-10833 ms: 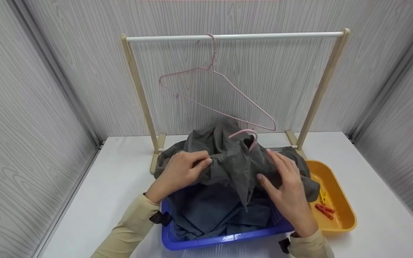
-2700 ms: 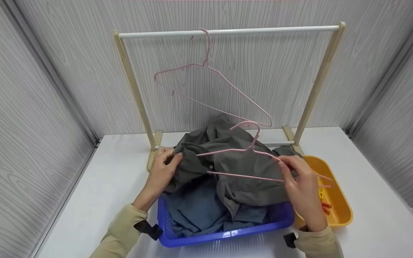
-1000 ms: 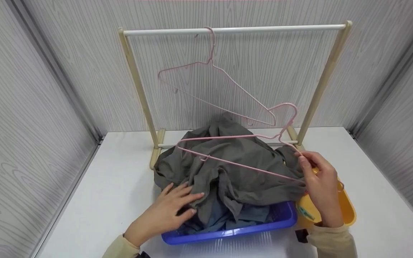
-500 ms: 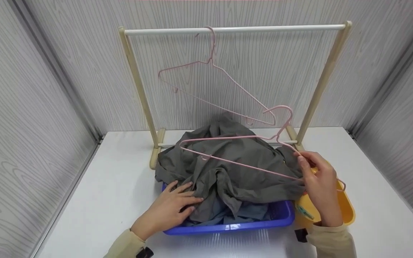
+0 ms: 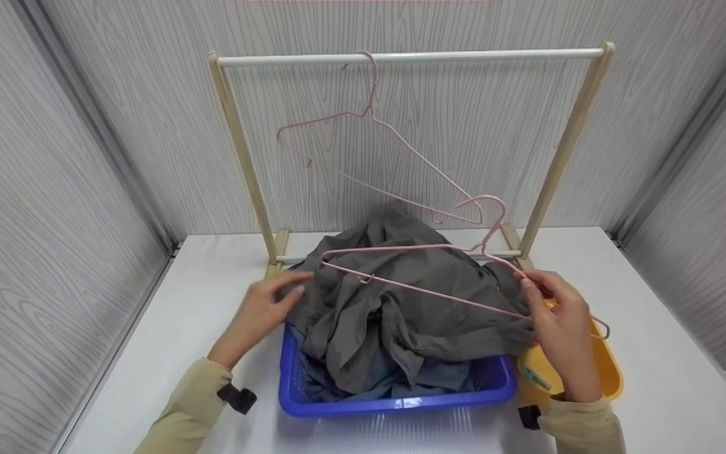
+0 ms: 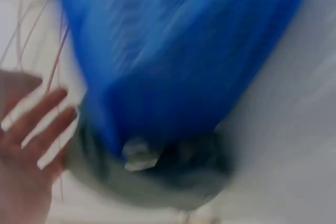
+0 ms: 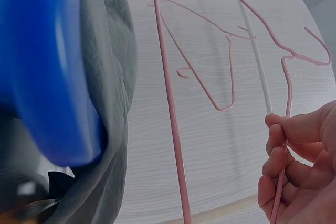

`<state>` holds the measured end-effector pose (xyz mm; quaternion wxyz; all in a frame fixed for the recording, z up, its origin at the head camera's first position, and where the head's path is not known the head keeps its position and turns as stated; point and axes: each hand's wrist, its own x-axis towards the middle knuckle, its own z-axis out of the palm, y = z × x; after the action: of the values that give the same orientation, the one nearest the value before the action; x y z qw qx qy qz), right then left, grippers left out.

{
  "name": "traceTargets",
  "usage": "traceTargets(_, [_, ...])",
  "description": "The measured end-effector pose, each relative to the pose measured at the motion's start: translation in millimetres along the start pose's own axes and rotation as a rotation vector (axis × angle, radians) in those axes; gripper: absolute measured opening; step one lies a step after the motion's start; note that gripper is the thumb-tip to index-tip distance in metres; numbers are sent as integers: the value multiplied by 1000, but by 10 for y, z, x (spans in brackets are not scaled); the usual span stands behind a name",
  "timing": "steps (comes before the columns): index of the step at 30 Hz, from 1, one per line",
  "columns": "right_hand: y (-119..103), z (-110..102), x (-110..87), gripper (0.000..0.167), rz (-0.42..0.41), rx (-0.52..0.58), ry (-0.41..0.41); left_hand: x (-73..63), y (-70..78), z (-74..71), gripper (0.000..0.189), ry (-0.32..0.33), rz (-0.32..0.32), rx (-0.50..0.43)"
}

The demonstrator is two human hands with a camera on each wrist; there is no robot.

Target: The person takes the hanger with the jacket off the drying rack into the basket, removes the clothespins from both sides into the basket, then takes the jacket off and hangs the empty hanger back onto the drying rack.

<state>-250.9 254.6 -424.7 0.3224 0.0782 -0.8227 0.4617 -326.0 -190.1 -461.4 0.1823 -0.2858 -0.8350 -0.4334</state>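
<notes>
My right hand grips a pink wire hanger by its right shoulder, between thumb and curled fingers; the right wrist view shows this grip closely. Hook upward, the hanger is held over a dark grey garment. That garment lies heaped across a blue plastic basket, with darker blue cloth beneath. At the garment's left edge is my left hand, thumb and fingers apart; whether the fingertips touch the cloth I cannot tell. The left wrist view is blurred, showing the spread fingers beside the basket.
Behind the basket stands a wooden rack with a white rail. A second pink hanger hangs from it, bare. Right of the basket is a yellow tray holding a green clothes peg, partly behind my right hand.
Earlier the hanger was inside the garment with only its hook showing; now it is out, in my right hand. My left hand has moved from the basket's front up to the garment's left edge.
</notes>
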Motion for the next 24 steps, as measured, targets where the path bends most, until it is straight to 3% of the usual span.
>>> traceTargets(3, [4,0,3,16,-5,-7,0,293,-198,-193,25,162,-73,71])
traceTargets(6, [6,-1,10,16,-12,-23,4,554,-384,-365,28,263,-175,121])
traceTargets(10, [15,1,4,17,6,-55,-5,782,-577,-530,34,336,-330,136])
traceTargets(14, [48,13,-10,19,51,-89,-26,923,-716,-595,39,351,-438,81])
traceTargets(19, [159,7,-9,21,114,-124,-61,1092,-792,-605,41,371,-450,11])
traceTargets(24, [349,-41,32,23,187,-119,-78,1259,-756,-602,34,417,-424,31])
